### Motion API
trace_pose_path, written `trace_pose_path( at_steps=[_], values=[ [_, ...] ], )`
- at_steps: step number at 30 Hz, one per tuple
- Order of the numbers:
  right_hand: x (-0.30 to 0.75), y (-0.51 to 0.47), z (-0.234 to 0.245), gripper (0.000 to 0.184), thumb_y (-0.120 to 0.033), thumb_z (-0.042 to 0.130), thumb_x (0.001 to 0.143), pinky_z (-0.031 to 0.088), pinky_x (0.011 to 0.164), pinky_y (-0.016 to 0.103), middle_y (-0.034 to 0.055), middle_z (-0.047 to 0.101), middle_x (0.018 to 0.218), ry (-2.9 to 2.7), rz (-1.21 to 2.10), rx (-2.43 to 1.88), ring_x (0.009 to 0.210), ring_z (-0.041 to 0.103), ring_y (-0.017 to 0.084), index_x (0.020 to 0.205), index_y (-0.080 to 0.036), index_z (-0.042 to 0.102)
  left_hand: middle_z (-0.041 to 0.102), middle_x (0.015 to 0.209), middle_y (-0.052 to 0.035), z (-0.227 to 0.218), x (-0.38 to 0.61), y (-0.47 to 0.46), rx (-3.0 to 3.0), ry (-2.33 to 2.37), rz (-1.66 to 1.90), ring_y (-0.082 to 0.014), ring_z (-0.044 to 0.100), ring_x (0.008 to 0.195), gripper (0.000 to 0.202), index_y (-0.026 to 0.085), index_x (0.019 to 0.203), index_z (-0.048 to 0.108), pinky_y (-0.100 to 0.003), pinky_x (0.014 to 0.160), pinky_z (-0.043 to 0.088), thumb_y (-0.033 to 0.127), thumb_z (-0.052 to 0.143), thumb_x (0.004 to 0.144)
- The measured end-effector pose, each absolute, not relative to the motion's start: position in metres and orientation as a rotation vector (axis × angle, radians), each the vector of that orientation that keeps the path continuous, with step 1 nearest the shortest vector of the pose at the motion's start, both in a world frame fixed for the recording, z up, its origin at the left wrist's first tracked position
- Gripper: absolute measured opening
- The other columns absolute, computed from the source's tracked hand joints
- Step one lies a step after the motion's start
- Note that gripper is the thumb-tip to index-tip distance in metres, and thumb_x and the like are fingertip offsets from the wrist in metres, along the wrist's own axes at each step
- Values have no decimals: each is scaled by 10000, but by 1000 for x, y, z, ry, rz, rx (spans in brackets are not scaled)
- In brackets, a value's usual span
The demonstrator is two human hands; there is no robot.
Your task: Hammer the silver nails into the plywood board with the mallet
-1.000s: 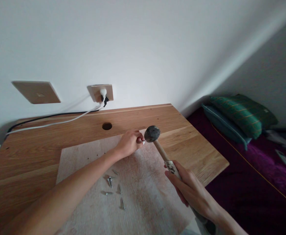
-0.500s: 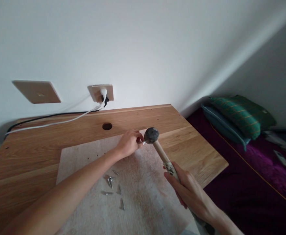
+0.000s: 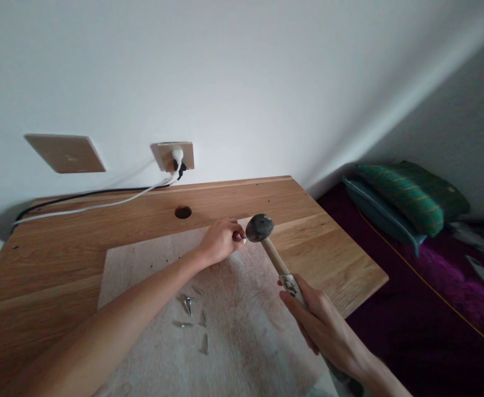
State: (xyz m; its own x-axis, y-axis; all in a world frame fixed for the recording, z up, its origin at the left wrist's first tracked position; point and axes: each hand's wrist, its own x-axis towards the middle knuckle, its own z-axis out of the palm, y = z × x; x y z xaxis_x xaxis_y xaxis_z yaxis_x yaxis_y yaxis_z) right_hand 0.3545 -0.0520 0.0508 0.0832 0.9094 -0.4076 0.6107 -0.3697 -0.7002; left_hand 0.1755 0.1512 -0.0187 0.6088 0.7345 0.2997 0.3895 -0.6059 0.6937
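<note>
My left hand (image 3: 222, 241) rests over the far part of a pale wooden board (image 3: 142, 325), its fingers pinched on a small screw (image 3: 244, 240). Only a bright bit of that screw shows; the fingers hide the rest. In my right hand (image 3: 314, 309) is a rubber mallet (image 3: 260, 227) with a dark round head and a wooden handle, gripped around a worn, patterned wrap. The mallet's head is just right of my left fingertips; whether it touches the screw I cannot tell. Several loose silver screws (image 3: 188, 305) lie on the board beside my left forearm.
The board lies on a wooden desktop (image 3: 333, 248) with a round cable hole (image 3: 182, 212). Cables (image 3: 101, 207) run along the wall from a socket (image 3: 177, 156). Right of the desk, cushions (image 3: 407, 198) lie on a purple cover (image 3: 391, 331).
The view has shifted very slightly. The mallet's head has tilted a little, while both hands keep nearly the same place and grip.
</note>
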Motion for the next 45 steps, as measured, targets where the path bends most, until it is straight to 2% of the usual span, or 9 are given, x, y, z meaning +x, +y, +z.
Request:
trace_pose_path(
  at_steps=[8,13,18,22,25,32,36,40,45],
  values=[
    [352,-53,51,382,-584,426,1037,345,358,169,-124,472,423,-1465,1196,-2018,316,459,102,1092,-220,526,701,773,-11,-16,175,150,2256,899,760,-165,637,747,179,191,715,738,-264,703,452,18,703,749],
    [352,-53,54,417,-580,448,1032,285,342,171,-133,466,414,-1414,1231,-2004,294,421,100,1206,-205,512,709,779,-10,-18,175,150,2230,908,755,-159,636,728,158,194,760,765,-265,680,448,45,713,756],
    [350,-56,58,498,-602,438,1034,346,367,194,-137,458,394,-1423,1124,-1989,296,438,116,1315,-195,496,689,750,6,-23,176,152,2249,885,781,-153,626,723,173,204,754,764,-266,701,453,42,706,760],
    [349,-54,58,446,-612,435,1030,389,390,198,-127,465,397,-1460,1158,-2007,318,483,122,1192,-212,548,681,785,4,-23,174,153,2266,868,778,-158,632,758,134,205,765,731,-271,743,471,71,738,755],
    [350,-51,55,410,-608,429,1025,361,357,186,-120,480,412,-1462,1188,-2028,307,482,120,1106,-223,545,691,859,-17,-21,171,153,2257,854,745,-175,646,803,130,196,812,720,-278,754,480,101,771,739],
    [350,-50,55,403,-599,421,1025,392,344,181,-124,477,415,-1460,1123,-2078,307,506,126,1147,-228,520,701,900,-27,-21,169,154,2256,831,728,-193,661,863,149,199,830,705,-305,817,507,93,757,738],
    [350,-48,57,371,-590,423,1025,384,322,174,-106,512,467,-1515,1180,-2092,330,535,127,1089,-238,522,706,921,-46,-21,168,155,2280,849,703,-213,659,885,170,190,827,705,-319,821,512,82,755,706],
    [350,-48,55,356,-583,412,1034,389,336,172,-108,478,462,-1529,1063,-2068,335,520,116,1028,-244,522,709,932,-37,-20,167,156,2262,807,695,-205,662,884,215,197,836,694,-318,840,518,50,739,686],
    [349,-48,56,351,-553,410,1041,384,333,182,-100,516,502,-1554,1142,-2073,342,527,120,1129,-232,522,700,924,-42,-20,166,155,2253,811,709,-205,663,886,198,190,826,693,-316,827,519,37,698,701]
  ],
)
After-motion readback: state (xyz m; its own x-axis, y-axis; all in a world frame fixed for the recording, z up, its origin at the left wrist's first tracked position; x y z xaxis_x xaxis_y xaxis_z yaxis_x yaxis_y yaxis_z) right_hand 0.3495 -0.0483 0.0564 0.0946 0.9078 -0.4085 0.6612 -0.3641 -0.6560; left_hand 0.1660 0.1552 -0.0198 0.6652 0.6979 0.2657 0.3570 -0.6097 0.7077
